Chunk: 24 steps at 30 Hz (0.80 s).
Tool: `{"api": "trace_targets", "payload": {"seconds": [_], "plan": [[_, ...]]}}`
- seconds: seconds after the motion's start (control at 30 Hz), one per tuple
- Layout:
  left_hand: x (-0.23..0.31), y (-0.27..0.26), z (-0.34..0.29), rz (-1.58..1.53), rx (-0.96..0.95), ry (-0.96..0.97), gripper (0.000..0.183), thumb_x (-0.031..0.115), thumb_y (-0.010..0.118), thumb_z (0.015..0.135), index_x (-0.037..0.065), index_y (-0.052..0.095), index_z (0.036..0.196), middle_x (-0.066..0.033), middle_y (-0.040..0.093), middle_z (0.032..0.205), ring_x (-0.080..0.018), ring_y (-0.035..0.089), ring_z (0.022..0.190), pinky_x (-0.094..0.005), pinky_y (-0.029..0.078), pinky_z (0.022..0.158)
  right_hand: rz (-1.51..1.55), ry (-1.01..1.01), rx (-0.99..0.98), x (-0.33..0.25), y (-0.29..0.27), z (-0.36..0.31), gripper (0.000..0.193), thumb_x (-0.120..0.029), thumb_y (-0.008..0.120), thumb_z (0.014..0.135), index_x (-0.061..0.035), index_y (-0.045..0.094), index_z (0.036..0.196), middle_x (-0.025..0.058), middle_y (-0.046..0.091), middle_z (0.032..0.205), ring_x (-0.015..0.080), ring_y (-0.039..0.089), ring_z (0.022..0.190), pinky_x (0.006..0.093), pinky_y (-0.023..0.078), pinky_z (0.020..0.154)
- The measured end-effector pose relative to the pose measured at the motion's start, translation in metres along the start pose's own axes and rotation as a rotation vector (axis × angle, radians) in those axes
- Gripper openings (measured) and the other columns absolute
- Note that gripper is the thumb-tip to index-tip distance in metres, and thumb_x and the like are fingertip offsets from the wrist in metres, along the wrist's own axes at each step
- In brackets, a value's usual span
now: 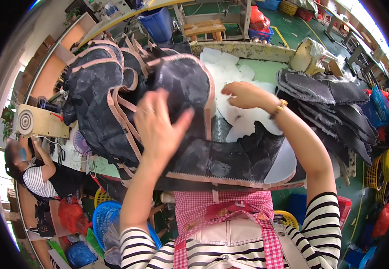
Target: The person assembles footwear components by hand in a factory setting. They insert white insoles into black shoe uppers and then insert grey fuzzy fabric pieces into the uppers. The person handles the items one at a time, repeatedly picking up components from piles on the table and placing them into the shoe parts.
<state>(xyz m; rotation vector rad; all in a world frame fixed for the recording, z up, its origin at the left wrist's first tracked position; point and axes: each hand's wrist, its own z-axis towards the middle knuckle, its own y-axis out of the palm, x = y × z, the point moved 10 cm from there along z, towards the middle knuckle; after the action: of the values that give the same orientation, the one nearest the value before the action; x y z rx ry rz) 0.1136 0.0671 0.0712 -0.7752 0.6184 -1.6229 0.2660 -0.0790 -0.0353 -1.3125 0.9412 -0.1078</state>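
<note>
My left hand (158, 123), slightly blurred, has its fingers and thumb spread over a black fabric piece (181, 80) edged with pinkish-tan binding. Nothing shows in its grasp. My right hand (248, 95) is over a loose pile of white, smooth-edged sheet pieces (223, 67), fingers bent, with a gap between the tips; no grip on a sheet is visible. Along the near table edge lies a black panel (230, 161) with zigzag-stitched binding and a pale translucent piece (282, 163) at its right end. A large heap of bound black pieces (93, 103) covers the left side.
Frayed dark fabric pieces (333, 98) are stacked at the right. A blue bin (156, 24) and a wooden stool (203, 29) stand beyond the table. Another person (39, 172) works at a machine (42, 122) on the left. A blue basket (107, 219) sits below at left.
</note>
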Motion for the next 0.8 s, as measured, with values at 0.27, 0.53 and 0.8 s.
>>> {"api": "trace_targets", "payload": {"seconds": [0.27,0.53,0.8], "plan": [[-0.09,0.031,0.045,0.11,-0.085,-0.256,0.026,0.019,0.076,0.077,0.007,0.059,0.092,-0.0181,0.066,0.079,-0.0414,0.064,0.077,-0.0494,0.048,0.066,-0.101,0.079,0.048,0.012,0.038,0.077,0.057,0.0,0.056,0.078,-0.016,0.055,0.133,0.0157,0.055,0.13,0.0325,0.058,0.116,0.0404,0.048,0.095],[-0.12,-0.071,0.084,0.584,0.112,-0.257,0.058,0.015,0.073,0.077,0.003,0.049,0.128,-0.0235,0.06,0.12,-0.0391,0.056,0.113,-0.0461,0.044,0.094,-0.103,-0.047,0.197,-0.003,0.034,0.126,0.044,-0.001,0.06,0.075,-0.0057,0.058,0.119,0.0153,0.055,0.127,0.0335,0.06,0.111,0.0417,0.05,0.091],[-0.034,0.17,0.039,0.054,-0.545,0.04,0.016,0.013,0.069,0.076,0.002,0.066,0.088,-0.0157,0.066,0.094,-0.0346,0.064,0.093,-0.0434,0.052,0.082,-0.279,-0.06,-0.058,0.022,0.041,0.105,0.034,-0.015,0.071,0.069,-0.0072,0.065,0.102,0.0136,0.062,0.108,0.0323,0.061,0.103,0.0417,0.05,0.086]]}}
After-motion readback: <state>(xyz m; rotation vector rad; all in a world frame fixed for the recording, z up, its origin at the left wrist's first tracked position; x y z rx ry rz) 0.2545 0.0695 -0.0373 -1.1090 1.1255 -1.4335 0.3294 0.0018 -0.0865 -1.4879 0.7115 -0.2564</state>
